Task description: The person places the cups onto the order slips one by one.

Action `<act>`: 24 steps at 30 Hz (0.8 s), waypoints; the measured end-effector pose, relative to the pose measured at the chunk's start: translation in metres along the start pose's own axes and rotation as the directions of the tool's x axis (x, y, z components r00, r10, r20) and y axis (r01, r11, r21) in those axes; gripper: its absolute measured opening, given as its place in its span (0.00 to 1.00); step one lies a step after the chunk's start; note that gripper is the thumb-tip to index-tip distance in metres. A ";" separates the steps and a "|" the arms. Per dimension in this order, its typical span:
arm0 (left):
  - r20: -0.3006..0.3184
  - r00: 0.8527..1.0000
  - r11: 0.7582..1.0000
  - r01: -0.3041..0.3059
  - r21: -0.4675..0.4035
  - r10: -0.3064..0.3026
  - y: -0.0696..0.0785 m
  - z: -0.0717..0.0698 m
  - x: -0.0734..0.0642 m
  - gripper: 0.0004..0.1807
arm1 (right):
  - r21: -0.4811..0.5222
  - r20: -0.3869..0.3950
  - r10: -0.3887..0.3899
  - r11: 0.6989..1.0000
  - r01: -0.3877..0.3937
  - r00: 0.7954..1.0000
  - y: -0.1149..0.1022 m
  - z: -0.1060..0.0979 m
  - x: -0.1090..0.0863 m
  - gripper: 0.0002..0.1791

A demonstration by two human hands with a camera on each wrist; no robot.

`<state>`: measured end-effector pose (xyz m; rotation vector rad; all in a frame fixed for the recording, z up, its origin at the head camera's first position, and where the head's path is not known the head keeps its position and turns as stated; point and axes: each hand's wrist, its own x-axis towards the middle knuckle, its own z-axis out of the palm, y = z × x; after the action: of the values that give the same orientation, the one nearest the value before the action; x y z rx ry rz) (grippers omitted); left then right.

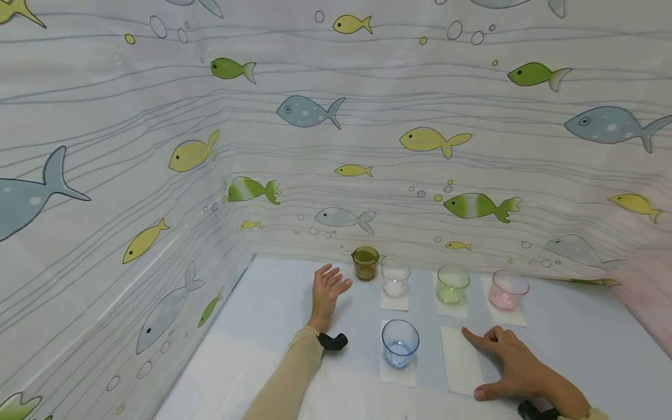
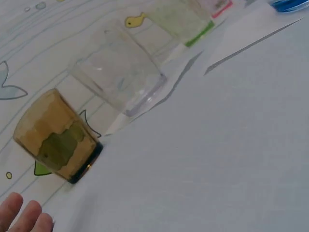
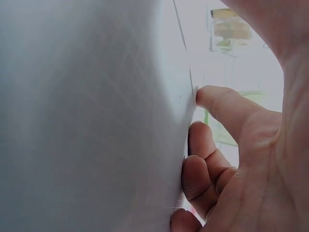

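With its index fingertip at the top right corner and its thumb by the lower right edge, my right hand (image 1: 511,364) touches a white paper slip (image 1: 459,361) lying flat on the table. In the right wrist view, the index finger (image 3: 224,104) is extended and the other fingers bend against the surface. My left hand (image 1: 326,294) holds nothing, raised with spread fingers to the left of an amber glass (image 1: 365,265). A blue glass (image 1: 400,347) stands upright on another slip, left of the one under my right hand.
Behind, a clear glass (image 1: 395,283), a green glass (image 1: 452,287) and a pink glass (image 1: 507,291) stand in a row on white slips, right of the amber glass. A fish-printed sheet (image 1: 388,192) rises along the back and left edges of the pale table (image 1: 236,332).
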<state>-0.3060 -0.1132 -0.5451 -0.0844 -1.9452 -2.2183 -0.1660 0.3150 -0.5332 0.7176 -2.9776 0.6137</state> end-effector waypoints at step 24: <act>0.181 0.979 0.992 -0.104 0.074 0.089 -0.013 0.036 0.044 0.51 | 0.029 0.007 0.020 0.999 -0.020 1.000 0.003 -0.001 0.001 0.64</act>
<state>-0.3544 -0.0811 -0.5459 -0.3685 -2.0726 -2.1300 -0.1680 0.3174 -0.5333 0.6937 -2.9920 0.6583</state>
